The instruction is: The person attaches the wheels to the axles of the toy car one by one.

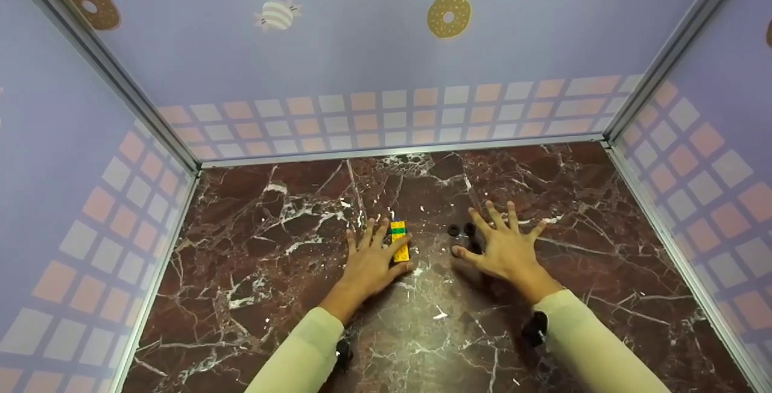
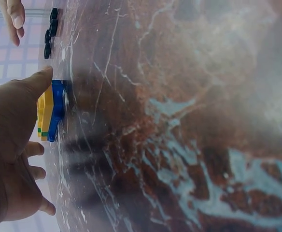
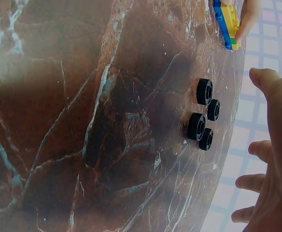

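while my left grip (image 1: 370,265) is wide by the yellow-and-blue block (image 1: 397,235) on the desk (image 1: 434,345) and my right grip (image 1: 509,253) wide near four black wheels (image 3: 197,126), i'd steady the block's sides before lifting a wheel.

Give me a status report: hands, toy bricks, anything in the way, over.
Left hand open, over toy bricks. Right hand open, beside four black wheels. Bricks stacked, partly hidden by left hand in head view.
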Demonstrator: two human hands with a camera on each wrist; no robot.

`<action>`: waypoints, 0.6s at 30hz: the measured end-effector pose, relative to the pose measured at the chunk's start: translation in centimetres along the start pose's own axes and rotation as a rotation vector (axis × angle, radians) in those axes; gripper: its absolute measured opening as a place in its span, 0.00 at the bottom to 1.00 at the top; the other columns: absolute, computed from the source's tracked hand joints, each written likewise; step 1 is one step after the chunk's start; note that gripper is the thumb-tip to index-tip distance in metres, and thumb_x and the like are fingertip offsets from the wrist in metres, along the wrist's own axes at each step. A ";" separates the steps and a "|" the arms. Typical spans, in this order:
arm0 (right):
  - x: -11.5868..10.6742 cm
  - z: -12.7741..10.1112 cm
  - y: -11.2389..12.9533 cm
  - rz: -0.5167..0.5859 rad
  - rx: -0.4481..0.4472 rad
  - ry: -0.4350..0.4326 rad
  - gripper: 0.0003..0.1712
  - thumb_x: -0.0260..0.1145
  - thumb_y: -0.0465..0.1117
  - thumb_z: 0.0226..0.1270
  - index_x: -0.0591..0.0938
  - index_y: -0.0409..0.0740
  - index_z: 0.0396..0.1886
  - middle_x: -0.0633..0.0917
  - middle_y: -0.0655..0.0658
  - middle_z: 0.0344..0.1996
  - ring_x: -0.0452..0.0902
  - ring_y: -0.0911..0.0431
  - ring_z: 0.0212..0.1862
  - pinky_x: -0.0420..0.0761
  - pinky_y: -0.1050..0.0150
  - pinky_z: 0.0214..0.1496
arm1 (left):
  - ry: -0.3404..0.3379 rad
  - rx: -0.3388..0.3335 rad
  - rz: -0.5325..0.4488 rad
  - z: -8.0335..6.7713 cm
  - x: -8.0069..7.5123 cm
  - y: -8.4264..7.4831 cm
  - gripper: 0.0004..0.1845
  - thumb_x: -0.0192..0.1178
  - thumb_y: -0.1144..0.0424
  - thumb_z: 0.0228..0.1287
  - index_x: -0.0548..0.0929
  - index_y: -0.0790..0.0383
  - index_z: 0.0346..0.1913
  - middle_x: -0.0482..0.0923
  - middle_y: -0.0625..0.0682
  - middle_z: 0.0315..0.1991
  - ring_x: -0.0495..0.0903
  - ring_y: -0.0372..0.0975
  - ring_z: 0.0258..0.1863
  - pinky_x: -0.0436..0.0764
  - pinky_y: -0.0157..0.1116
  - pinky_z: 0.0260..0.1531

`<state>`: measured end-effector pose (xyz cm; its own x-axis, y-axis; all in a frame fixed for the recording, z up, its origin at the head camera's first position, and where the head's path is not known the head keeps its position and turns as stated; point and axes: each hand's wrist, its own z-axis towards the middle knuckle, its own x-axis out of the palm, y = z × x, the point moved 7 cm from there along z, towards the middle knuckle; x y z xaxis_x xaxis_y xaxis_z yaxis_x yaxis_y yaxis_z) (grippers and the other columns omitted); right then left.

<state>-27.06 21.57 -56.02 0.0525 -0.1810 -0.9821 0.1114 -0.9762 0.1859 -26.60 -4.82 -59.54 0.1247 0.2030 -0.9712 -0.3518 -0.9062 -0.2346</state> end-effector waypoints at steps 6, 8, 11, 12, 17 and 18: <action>0.4 -0.2 -0.1 0.015 0.009 0.017 0.57 0.53 0.85 0.56 0.57 0.66 0.81 0.49 0.47 0.83 0.32 0.35 0.82 0.16 0.15 0.60 | -0.002 0.000 -0.002 0.2 0.3 0.0 0.34 0.50 0.29 0.68 0.64 0.28 0.75 0.48 0.57 0.83 0.42 0.59 0.82 0.41 0.74 0.75; 0.6 -0.2 -0.2 0.018 0.011 0.020 0.57 0.52 0.86 0.56 0.57 0.66 0.81 0.49 0.48 0.83 0.32 0.35 0.82 0.18 0.14 0.61 | -0.008 0.008 -0.004 0.3 0.3 -0.1 0.33 0.51 0.30 0.68 0.66 0.29 0.75 0.49 0.57 0.82 0.44 0.60 0.82 0.41 0.75 0.74; 0.7 -0.2 -0.3 0.018 0.012 0.027 0.57 0.51 0.86 0.56 0.56 0.67 0.81 0.48 0.48 0.83 0.31 0.35 0.82 0.18 0.14 0.61 | -0.011 0.015 -0.011 0.5 0.2 -0.1 0.33 0.51 0.30 0.68 0.67 0.30 0.74 0.50 0.58 0.82 0.44 0.61 0.81 0.42 0.76 0.73; 0.8 -0.2 -0.3 0.020 0.010 0.028 0.57 0.51 0.86 0.56 0.56 0.66 0.81 0.48 0.47 0.83 0.31 0.35 0.82 0.18 0.14 0.60 | -0.011 0.017 -0.016 0.5 0.2 -0.1 0.33 0.51 0.30 0.68 0.68 0.30 0.74 0.50 0.58 0.82 0.44 0.61 0.81 0.42 0.76 0.73; 0.7 -0.2 -0.3 0.028 0.008 0.026 0.56 0.53 0.85 0.57 0.56 0.66 0.81 0.48 0.47 0.83 0.31 0.35 0.82 0.16 0.15 0.60 | -0.006 0.021 -0.053 0.8 0.3 0.0 0.32 0.53 0.30 0.68 0.69 0.31 0.73 0.49 0.59 0.82 0.44 0.63 0.81 0.42 0.77 0.72; 0.7 -0.2 -0.2 0.026 0.006 0.024 0.57 0.52 0.85 0.57 0.56 0.66 0.81 0.48 0.47 0.83 0.31 0.34 0.82 0.16 0.15 0.60 | -0.004 0.022 -0.058 0.8 0.3 0.0 0.32 0.53 0.30 0.67 0.69 0.31 0.73 0.49 0.59 0.82 0.44 0.63 0.81 0.42 0.77 0.72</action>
<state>-26.86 21.70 -56.77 0.0794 -0.2031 -0.9759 0.1039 -0.9720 0.2108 -27.33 -4.46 -59.88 0.1413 0.2562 -0.9562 -0.3647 -0.8845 -0.2909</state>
